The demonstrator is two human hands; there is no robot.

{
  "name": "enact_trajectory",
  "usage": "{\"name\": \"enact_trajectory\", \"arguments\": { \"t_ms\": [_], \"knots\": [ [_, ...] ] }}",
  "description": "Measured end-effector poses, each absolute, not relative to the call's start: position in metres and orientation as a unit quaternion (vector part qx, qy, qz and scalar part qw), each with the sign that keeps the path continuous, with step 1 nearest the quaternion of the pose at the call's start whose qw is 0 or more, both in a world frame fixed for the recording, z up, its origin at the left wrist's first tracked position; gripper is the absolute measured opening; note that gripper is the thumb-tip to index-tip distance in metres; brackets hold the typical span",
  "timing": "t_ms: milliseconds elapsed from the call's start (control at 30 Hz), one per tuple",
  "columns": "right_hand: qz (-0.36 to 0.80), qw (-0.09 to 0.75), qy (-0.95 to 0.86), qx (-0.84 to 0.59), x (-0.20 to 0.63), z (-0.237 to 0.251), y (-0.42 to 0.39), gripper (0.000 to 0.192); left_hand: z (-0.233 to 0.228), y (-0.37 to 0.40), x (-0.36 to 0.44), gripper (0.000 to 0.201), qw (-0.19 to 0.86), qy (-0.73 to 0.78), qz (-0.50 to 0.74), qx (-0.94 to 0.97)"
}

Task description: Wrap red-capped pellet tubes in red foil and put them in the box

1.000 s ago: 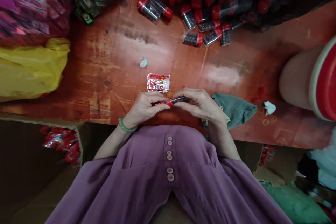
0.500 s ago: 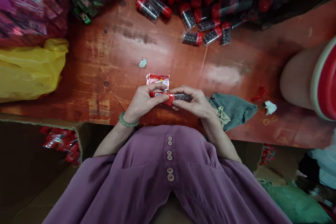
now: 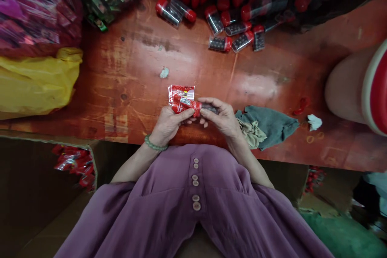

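My left hand point(image 3: 169, 124) is closed on a red printed wrapper point(image 3: 179, 106), its thumb pressed on top. The wrapper meets a small clear tube of dark contents point(image 3: 209, 109), which my right hand point(image 3: 224, 120) grips between thumb and fingers. Whether the wrapper encloses the tube's end or only lies against it, I cannot tell. Right behind the wrapper lies a small stack of red printed cards point(image 3: 188, 90), partly covered by it.
Several red-capped clear tubes point(image 3: 219, 43) lie at the back. On the left are a yellow bag point(image 3: 36, 84) and bags of small packets point(image 3: 39, 16). At right sit a grey-green cloth point(image 3: 275, 127) and a bucket point(image 3: 347, 88). Below the table edge, a carton holds red packets point(image 3: 74, 163).
The red wrapper has tilted, its far end swinging away from me and showing more of its face over the cards. My left hand has shifted slightly right and towards me.
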State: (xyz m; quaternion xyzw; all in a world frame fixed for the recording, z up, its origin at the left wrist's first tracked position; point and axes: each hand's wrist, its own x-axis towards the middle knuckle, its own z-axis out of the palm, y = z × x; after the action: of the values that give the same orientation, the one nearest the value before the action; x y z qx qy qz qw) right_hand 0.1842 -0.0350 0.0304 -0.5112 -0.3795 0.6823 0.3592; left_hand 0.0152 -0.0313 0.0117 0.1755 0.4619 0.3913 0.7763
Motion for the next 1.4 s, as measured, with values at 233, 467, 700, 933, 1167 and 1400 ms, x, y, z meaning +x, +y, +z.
{"name": "enact_trajectory", "arguments": {
  "t_ms": [233, 467, 700, 933, 1167, 1400],
  "knots": [
    [0.627, 0.404, -0.389, -0.541, 0.18, 0.028, -0.044, 0.039, 0.011, -0.03, 0.022, 0.037, 0.803, 0.426, 0.388, 0.15],
    [0.446, 0.43, -0.529, -0.58, 0.176, 0.021, -0.055, 0.033, 0.012, -0.031, 0.032, 0.034, 0.787, 0.439, 0.397, 0.174],
    [0.319, 0.438, -0.607, -0.581, 0.18, 0.012, -0.062, 0.034, 0.02, -0.03, 0.048, 0.036, 0.789, 0.416, 0.423, 0.161],
    [0.478, 0.485, -0.463, -0.568, 0.178, 0.012, -0.062, 0.045, 0.018, -0.028, 0.054, 0.028, 0.764, 0.404, 0.445, 0.232],
    [0.581, 0.532, -0.323, -0.524, 0.173, 0.009, -0.047, 0.034, 0.015, -0.026, 0.055, 0.028, 0.765, 0.382, 0.43, 0.291],
    [0.557, 0.512, -0.389, -0.525, 0.169, 0.014, -0.052, 0.036, 0.024, -0.028, 0.06, 0.031, 0.746, 0.389, 0.488, 0.234]
  ]
}}
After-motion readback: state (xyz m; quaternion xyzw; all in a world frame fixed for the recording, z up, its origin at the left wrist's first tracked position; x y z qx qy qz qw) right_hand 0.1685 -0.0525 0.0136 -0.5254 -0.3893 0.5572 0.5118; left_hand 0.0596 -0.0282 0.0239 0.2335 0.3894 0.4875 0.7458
